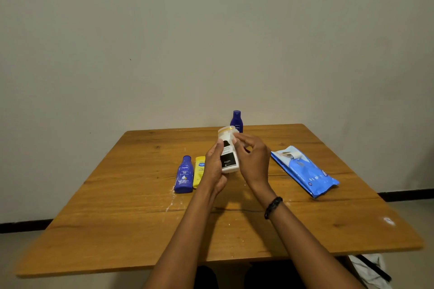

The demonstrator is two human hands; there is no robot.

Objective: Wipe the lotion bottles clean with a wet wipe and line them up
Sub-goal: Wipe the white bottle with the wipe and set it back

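White bottle [229,155] sits above the tabletop [141,218], gripped around its lower body by my left hand [215,166]. Its long axis runs nearly upright, cap tilted slightly away from me. My right hand [252,159] is just right of the white bottle, fingers curled and pinching something pale at its shoulder; I judge it a wipe [235,136], though it is too small to be sure. Left of the white bottle lie a blue bottle [184,174] and a yellow bottle [199,171]; behind it a second blue bottle [236,120] stands upright.
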